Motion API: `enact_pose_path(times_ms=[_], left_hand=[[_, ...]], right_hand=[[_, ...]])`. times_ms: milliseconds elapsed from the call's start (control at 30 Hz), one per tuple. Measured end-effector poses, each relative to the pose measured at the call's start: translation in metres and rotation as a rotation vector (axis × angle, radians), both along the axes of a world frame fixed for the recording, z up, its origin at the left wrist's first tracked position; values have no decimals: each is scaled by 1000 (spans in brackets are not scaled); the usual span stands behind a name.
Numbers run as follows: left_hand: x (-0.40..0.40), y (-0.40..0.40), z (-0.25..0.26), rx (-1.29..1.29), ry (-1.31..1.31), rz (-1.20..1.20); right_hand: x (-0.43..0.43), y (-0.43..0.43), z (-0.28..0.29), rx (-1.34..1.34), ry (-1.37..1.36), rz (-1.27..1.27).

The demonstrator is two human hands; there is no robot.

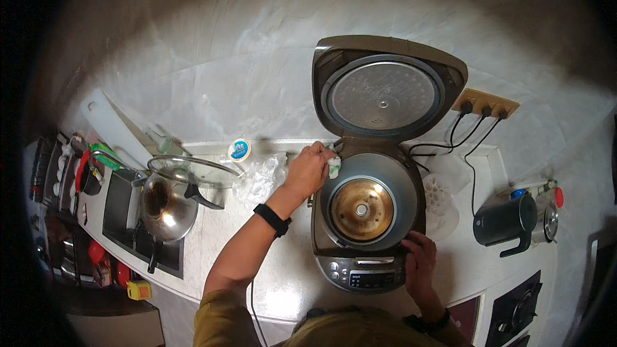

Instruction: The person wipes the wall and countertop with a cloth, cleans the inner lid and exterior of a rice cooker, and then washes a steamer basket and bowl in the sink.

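Observation:
A rice cooker (pixel 370 270) stands on the counter before me with its lid (pixel 385 91) raised against the wall side. Its inner pot is out, so the browned heating plate (pixel 361 221) shows at the bottom of the metal well. My left hand (pixel 311 168) grips a crumpled white and green cloth or wipe (pixel 334 166) at the rear left rim of the cooker. My right hand (pixel 420 255) rests against the front right side of the body, fingers at the rim. It holds no separate object.
Left are a plastic bag (pixel 262 178), a glass lid (pixel 202 172) and a wok (pixel 168 207) over the sink (pixel 118 202). Right are clear plastic containers (pixel 441 207), an electric kettle (pixel 503 221) and a gas hob (pixel 516 306). Black cords run from a wall socket strip (pixel 499 104).

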State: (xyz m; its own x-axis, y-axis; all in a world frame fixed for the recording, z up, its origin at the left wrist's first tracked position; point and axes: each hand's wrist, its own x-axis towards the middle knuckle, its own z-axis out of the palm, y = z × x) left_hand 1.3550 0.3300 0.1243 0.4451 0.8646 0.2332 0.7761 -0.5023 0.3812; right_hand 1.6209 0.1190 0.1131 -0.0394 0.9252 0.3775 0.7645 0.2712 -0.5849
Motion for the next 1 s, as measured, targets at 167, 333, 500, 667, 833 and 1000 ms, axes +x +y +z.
enact_pose_path(times_ms=[167,333,500,667,833,1000], left_hand=[[-3,1,-7,-68,-1,63],[-44,-52,-3,-308,200,-41],[-81,-111,0,-733,-145,-345],[-68,-79,42,-285,-343,-73],[-17,-115,22,-171,-121,-350],[-21,-127,1,-109,-81,-333]], right_hand=[[2,0,-4,1,-1,2],[-6,-1,-1,10,-11,-4],[-1,-2,-8,64,27,6],[-2,-4,-5,52,32,-6],[-2,-3,-11,62,24,-18],[-3,-5,-11,65,44,-35]])
